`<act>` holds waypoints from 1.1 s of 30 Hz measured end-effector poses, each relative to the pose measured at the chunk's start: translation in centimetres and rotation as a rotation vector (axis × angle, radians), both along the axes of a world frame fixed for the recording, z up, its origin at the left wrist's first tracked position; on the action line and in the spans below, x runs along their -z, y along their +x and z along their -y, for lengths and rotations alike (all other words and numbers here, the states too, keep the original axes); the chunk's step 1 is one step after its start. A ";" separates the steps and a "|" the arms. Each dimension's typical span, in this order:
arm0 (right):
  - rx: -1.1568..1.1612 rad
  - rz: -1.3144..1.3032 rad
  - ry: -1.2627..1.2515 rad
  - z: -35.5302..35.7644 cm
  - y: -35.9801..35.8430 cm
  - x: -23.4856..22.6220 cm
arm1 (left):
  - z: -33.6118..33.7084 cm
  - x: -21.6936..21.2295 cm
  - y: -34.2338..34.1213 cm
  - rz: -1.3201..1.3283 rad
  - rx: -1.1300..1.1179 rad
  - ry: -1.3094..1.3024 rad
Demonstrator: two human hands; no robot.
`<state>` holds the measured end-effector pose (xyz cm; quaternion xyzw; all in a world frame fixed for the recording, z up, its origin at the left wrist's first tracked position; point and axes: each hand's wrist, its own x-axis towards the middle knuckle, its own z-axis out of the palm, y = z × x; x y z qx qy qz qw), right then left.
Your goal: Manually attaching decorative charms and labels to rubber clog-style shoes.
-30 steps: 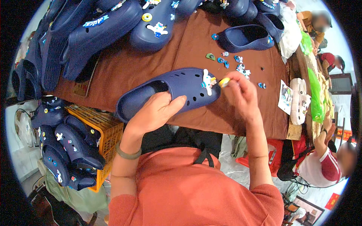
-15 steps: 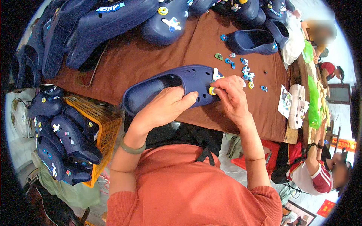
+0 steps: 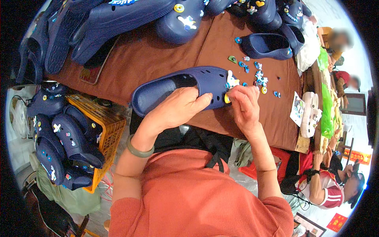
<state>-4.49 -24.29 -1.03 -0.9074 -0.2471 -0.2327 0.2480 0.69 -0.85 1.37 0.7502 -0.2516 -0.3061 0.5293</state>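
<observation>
A navy blue clog (image 3: 205, 85) lies tilted over the table's near edge, its toe pointing right. My left hand (image 3: 179, 104) grips its upper, thumb on the outside and fingers hidden in the foot opening. At the toe, my right hand (image 3: 245, 103) is closed in a pinch against a yellow shoe charm (image 3: 227, 98); the fingertips partly cover it. A white character charm (image 3: 232, 80) sits just above, on the clog's toe. Past the right hand, several loose charms (image 3: 260, 79) in blue, white and yellow are scattered over the brown cloth (image 3: 166, 59).
Navy clogs (image 3: 122, 23) are piled along the far side, and a single clog (image 3: 266, 45) lies at the far right. An orange crate (image 3: 112, 128) with more clogs stands at the left. A white clog (image 3: 310, 114) and a printed card (image 3: 297, 108) lie right. Other people sit beyond.
The whole view has shifted slightly. My left hand keeps its hold on the clog. My right fingers have slid slightly right at the toe, and the yellow charm appears more edge-on.
</observation>
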 end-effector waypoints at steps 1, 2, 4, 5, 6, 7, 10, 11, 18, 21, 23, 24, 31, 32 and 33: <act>0.008 0.047 -0.061 -0.1 -0.1 0.0 | 0.0 0.2 0.0 0.007 -0.008 -0.004; 0.017 0.095 -0.121 -0.2 -0.2 0.1 | 0.0 0.3 -0.1 0.007 -0.010 -0.005; 0.029 0.133 -0.142 -0.4 -0.2 0.5 | 0.0 0.5 -0.1 0.030 -0.012 -0.028; 0.044 0.172 -0.162 -0.5 -0.3 0.7 | 0.0 0.4 -0.1 0.029 -0.013 -0.029; 0.044 0.172 -0.162 -0.5 -0.4 1.0 | 0.0 0.2 -0.1 0.033 -0.006 -0.026; 0.023 0.193 -0.133 -0.5 -0.5 1.2 | -0.1 0.0 -0.1 0.037 -0.003 -0.021; -0.053 0.213 -0.102 -0.4 -0.3 1.8 | 0.1 1.0 -0.2 0.030 -0.022 -0.069; -0.104 0.213 -0.101 -0.4 -0.3 1.9 | 0.1 1.0 -0.2 0.029 -0.022 -0.069; 0.053 0.256 -0.193 -0.6 -0.5 2.1 | 0.7 1.9 -0.3 0.049 -0.070 -0.129; 0.132 0.207 -0.157 -2.0 0.1 1.5 | 0.6 4.2 -0.5 0.041 -0.124 -0.124; 0.123 0.194 -0.176 -2.0 0.1 1.9 | 0.7 3.6 -0.8 0.058 -0.201 -0.126; 0.105 0.212 -0.191 -1.9 0.1 1.9 | 0.8 3.8 -0.9 0.063 -0.179 -0.132; 0.109 0.152 -0.313 2.0 -1.9 1.5 | 1.0 3.1 -1.1 -0.068 -0.258 -0.185; 0.153 0.100 -0.355 3.1 -2.0 1.1 | 0.9 3.0 -1.1 -0.042 -0.260 -0.160; 0.207 0.064 -0.374 4.6 -2.0 1.6 | 0.9 2.9 -1.1 -0.016 -0.262 -0.135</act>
